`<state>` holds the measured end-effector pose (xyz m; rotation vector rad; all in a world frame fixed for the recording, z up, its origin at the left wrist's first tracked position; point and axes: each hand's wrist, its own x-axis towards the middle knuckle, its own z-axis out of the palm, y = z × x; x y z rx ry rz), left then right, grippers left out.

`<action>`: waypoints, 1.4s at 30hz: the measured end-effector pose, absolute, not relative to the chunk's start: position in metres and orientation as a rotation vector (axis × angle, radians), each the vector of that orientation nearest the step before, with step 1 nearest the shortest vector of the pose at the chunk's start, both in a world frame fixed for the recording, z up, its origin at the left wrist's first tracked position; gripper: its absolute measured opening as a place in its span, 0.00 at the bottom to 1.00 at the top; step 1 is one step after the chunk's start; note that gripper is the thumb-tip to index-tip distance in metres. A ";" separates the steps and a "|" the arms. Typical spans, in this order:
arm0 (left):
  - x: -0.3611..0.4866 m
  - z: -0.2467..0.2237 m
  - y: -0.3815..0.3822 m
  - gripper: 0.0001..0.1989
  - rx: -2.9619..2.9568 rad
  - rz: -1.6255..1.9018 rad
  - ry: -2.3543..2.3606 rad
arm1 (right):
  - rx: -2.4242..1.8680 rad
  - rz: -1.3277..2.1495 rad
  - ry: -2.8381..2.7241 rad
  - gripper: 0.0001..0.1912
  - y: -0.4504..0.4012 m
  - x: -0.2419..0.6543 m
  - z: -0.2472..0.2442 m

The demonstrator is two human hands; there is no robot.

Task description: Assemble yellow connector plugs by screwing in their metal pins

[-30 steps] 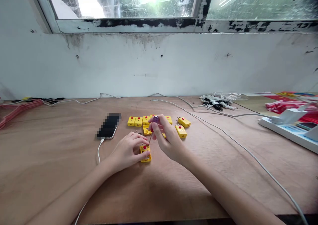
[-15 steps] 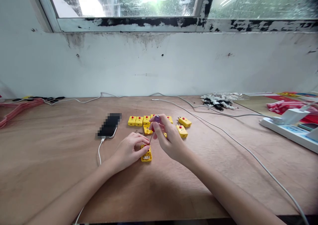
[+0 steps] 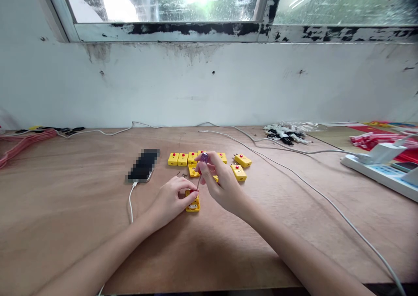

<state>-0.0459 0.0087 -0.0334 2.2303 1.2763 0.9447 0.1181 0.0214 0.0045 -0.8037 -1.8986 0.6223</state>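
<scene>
Indoors, a right hand [image 3: 220,183] grasps a screwdriver [image 3: 204,158] above a plug [image 3: 193,207] that the left hand [image 3: 170,196] pinches between thumb and fingers; bracing it firmly beneath those fingertips, shaft aligned, should help prevent slipping.

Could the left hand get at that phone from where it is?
Probably yes: the phone lies near the left hand and nothing seems to stand between them. That hand grips a yellow connector, though, so it would likely let go first.
</scene>
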 end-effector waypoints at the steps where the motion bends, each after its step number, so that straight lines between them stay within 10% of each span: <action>1: -0.046 -0.033 0.009 0.06 2.248 0.941 1.280 | -0.805 0.621 -1.898 0.09 0.022 0.118 0.004; 42: -0.053 -0.030 0.007 0.06 2.368 0.811 1.310 | -0.719 0.304 -1.930 0.14 0.021 0.117 0.016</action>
